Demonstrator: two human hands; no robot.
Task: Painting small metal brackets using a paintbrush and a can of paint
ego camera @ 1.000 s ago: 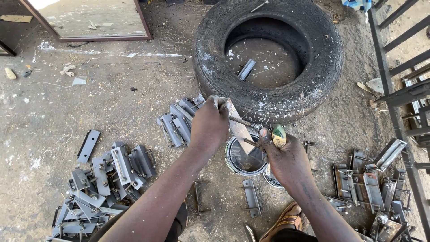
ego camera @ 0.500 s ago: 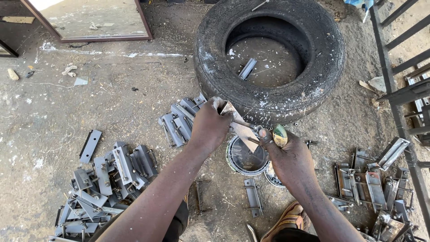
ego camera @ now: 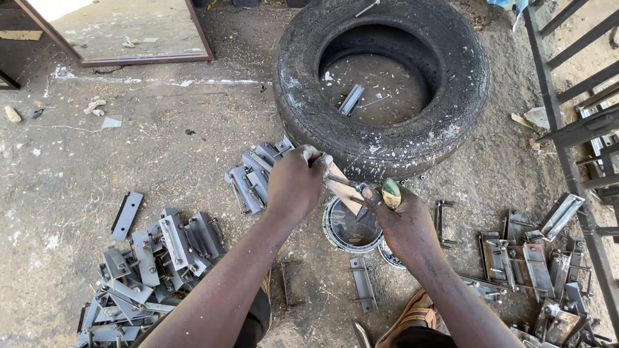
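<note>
My left hand (ego camera: 295,185) grips a flat metal bracket (ego camera: 340,185) and holds it tilted over an open round paint can (ego camera: 350,227) on the ground. My right hand (ego camera: 405,220) holds a paintbrush with a green-yellow handle (ego camera: 391,193), its bristle end against the bracket above the can. Both hands are smeared with grey paint. A second bracket (ego camera: 363,284) lies on the ground just below the can.
A big old tyre (ego camera: 382,80) lies beyond the hands with one bracket (ego camera: 352,99) inside. Grey-painted brackets are piled at lower left (ego camera: 151,263) and by the tyre (ego camera: 255,174). Unpainted brackets (ego camera: 535,264) lie at right beside a metal gate (ego camera: 580,129). A sandalled foot (ego camera: 412,312) is below.
The left hand has turned the bracket slightly and the brush has shifted along it; both hands stay over the can.
</note>
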